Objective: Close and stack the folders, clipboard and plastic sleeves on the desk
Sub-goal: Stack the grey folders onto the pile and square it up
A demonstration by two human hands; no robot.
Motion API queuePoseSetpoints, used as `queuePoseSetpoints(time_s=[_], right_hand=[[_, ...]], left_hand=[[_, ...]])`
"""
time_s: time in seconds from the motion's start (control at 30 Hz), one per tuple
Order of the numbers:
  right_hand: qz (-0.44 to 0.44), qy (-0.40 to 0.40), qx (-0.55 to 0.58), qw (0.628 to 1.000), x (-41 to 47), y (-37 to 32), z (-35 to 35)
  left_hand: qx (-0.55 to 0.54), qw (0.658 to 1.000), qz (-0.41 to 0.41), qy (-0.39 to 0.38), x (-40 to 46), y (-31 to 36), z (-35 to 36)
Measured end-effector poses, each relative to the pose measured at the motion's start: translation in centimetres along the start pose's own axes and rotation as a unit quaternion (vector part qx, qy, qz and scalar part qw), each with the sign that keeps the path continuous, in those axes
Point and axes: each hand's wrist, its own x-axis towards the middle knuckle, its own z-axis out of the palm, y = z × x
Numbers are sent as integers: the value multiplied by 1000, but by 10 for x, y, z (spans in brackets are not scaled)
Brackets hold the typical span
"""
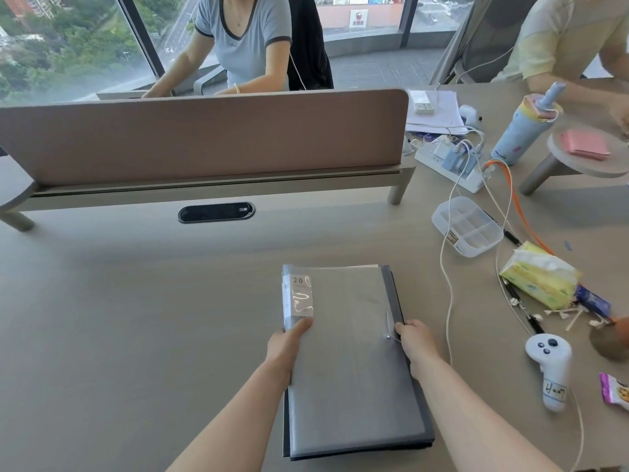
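A stack of grey folders and clear plastic sleeves lies flat on the desk in front of me, long side running away from me. The top one is translucent grey with a label reading "20" at its far left corner. A darker folder shows beneath along the right and near edges. My left hand grips the stack's left edge, thumb on top. My right hand holds the right edge beside a small metal snap. A separate clipboard cannot be made out.
A brown divider screen crosses the desk's far side. To the right lie a white cable, a clear compartment box, a tissue pack, a white controller, a power strip and a bottle. Two people sit beyond.
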Motion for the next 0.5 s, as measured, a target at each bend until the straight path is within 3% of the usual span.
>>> queuePoseSetpoints(time_s=[0.17,0.33,0.5], right_hand=[[-2,-9,34,999,-13,-3,-3],[6,-10,63,998,-25,-7,-2],[12,-19,106,994,-31,-11,-2]], left_hand=[[40,999,3,37,87,-40,-14],[11,1000,24,4,15,-5,-6],[23,999,27,-7,12,1,-9]])
